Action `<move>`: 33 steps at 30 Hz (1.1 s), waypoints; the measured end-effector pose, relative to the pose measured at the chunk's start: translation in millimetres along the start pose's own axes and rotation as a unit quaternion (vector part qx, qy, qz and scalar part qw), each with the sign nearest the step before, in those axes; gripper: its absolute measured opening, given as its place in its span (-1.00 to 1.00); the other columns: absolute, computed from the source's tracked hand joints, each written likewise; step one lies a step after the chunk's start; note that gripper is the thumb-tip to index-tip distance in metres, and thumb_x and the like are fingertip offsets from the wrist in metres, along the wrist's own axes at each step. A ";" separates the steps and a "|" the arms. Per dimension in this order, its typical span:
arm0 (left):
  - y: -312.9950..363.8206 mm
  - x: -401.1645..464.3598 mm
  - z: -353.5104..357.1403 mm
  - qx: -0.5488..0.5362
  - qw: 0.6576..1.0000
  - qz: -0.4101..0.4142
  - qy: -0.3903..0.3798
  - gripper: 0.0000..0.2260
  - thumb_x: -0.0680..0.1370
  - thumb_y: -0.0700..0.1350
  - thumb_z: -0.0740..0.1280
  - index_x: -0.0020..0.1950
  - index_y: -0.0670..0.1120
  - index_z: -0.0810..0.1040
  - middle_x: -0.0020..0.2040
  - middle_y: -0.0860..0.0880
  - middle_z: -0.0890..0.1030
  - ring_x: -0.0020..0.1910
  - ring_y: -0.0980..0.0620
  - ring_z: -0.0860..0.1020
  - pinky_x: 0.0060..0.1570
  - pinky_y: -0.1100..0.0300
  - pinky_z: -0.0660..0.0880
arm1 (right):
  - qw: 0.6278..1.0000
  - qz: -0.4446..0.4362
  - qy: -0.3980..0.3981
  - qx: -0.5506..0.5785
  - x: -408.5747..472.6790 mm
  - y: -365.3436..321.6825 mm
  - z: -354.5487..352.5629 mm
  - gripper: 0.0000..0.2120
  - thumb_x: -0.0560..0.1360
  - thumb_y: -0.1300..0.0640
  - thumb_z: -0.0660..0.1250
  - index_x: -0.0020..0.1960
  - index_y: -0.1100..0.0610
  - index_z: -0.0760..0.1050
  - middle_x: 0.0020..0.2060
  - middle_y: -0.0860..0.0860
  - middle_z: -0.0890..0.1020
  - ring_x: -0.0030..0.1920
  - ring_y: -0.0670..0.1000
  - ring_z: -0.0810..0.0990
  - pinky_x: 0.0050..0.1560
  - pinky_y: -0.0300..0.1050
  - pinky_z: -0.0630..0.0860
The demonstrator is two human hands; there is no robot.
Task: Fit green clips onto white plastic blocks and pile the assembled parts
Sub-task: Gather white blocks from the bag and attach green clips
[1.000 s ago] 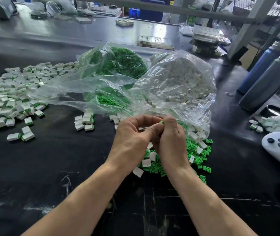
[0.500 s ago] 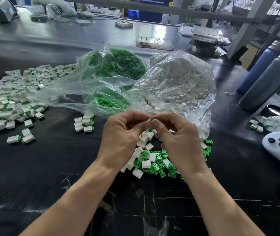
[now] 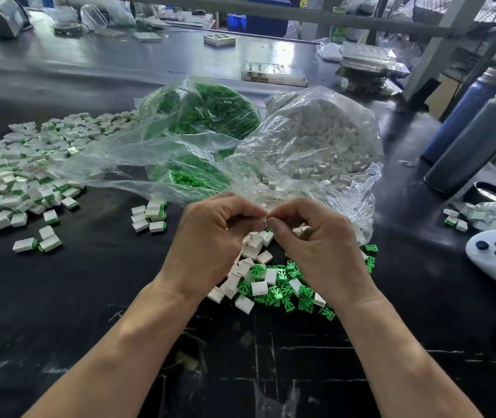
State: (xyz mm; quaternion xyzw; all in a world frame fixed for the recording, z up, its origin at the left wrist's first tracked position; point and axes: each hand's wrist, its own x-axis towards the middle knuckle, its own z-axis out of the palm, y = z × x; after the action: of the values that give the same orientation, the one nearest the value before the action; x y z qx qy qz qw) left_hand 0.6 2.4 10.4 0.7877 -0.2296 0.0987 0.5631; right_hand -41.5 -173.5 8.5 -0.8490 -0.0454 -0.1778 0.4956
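While both hands were held fingertip to fingertip above the loose stock, a white block (image 3: pixel 262 219) was pinched between them; left hand (image 3: pixel 210 236) and right hand (image 3: pixel 316 239) were both curled onto it. Whether a green clip was already seated could not be told, nor the block's long axis. Loose blocks and clips (image 3: pixel 270 285) lay directly beneath, equally near either hand. The assembled pile (image 3: pixel 20 173) lay well to the left, nearer the left hand. Behind, one clear bag of green clips (image 3: pixel 201 116) and one bag of white blocks (image 3: pixel 325 140) lay open.
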 end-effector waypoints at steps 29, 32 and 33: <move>-2.1 2.0 -1.5 -0.060 0.998 -0.032 -0.016 -0.80 0.49 -0.38 0.50 0.00 -0.12 0.75 -0.11 0.07 0.75 -0.07 0.16 0.71 -0.03 0.35 0.59 | 0.987 0.029 -0.041 0.151 1.3 0.4 4.9 -0.80 0.55 0.28 0.49 -0.05 -0.01 0.59 -0.15 -0.02 0.68 -0.21 0.03 0.71 -0.20 -0.01 0.70; -0.7 2.4 -3.9 -0.068 0.997 -0.037 -0.021 -0.81 0.50 -0.37 0.50 0.00 -0.11 0.75 -0.12 0.08 0.75 -0.08 0.15 0.72 -0.03 0.32 0.60 | 0.986 0.026 -0.036 0.163 0.7 0.5 4.3 -0.81 0.55 0.28 0.49 -0.01 0.01 0.60 -0.15 0.01 0.69 -0.20 0.11 0.71 -0.14 0.19 0.72; -0.4 2.7 -4.5 -0.068 0.997 -0.037 -0.024 -0.82 0.50 -0.36 0.50 0.00 -0.11 0.75 -0.12 0.08 0.75 -0.08 0.14 0.72 -0.02 0.30 0.61 | 0.985 0.025 -0.039 0.168 0.6 0.4 3.6 -0.82 0.55 0.29 0.49 0.00 0.03 0.60 -0.14 0.03 0.69 -0.19 0.13 0.71 -0.12 0.23 0.71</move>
State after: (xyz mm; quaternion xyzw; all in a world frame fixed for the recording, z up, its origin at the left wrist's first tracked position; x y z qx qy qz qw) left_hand 3.6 6.0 12.7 0.7579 -0.2196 0.0435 0.6128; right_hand -39.9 -170.6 6.8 -0.7605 -0.0730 -0.1219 0.6336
